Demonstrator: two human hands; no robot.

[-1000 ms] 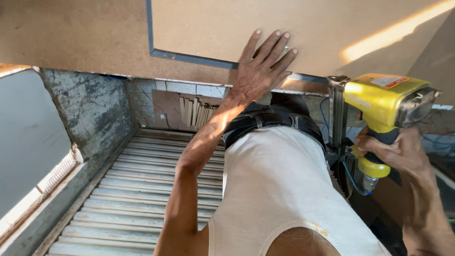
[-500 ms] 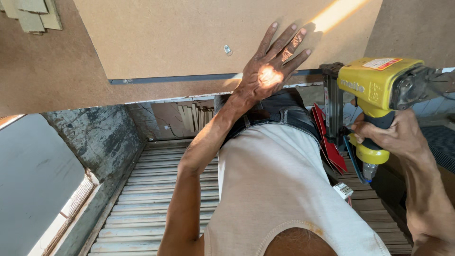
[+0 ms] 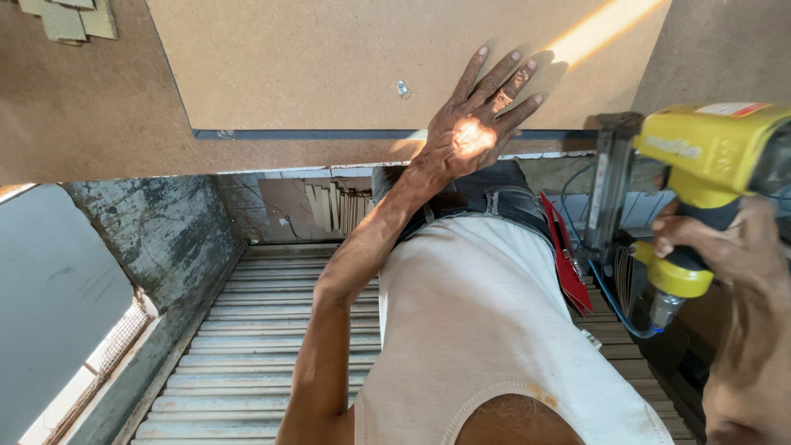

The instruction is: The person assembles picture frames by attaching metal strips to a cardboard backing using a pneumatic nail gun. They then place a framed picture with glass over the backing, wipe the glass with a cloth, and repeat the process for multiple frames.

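The right hand is partly cut off by the frame's right edge, and so is the rear of the yellow nail gun it carries; the fingers are clenched around the gun's dark grip, and the trigger finger cannot be made out. The gun's black nose points up, its tip just below the lower edge of the fibreboard panel, and whether it touches is hard to tell. A blue hose hangs from the base of the handle and vanishes behind the torso.

The left hand lies flat on the panel, fingers spread and released, grasping nothing, palm pressed to the board near its lower edge. A patch of sunlight falls on the back of the hand (a second streak crosses the board toward the upper right). A small metal fastener sits in the panel just left of the hand, too small to identify further.

The panel overlaps a larger brown board, with a dark strip along its lower edge. Wood offcuts show at the top left corner, cut off. A corrugated metal sheet fills the lower left beside a rough grey wall.
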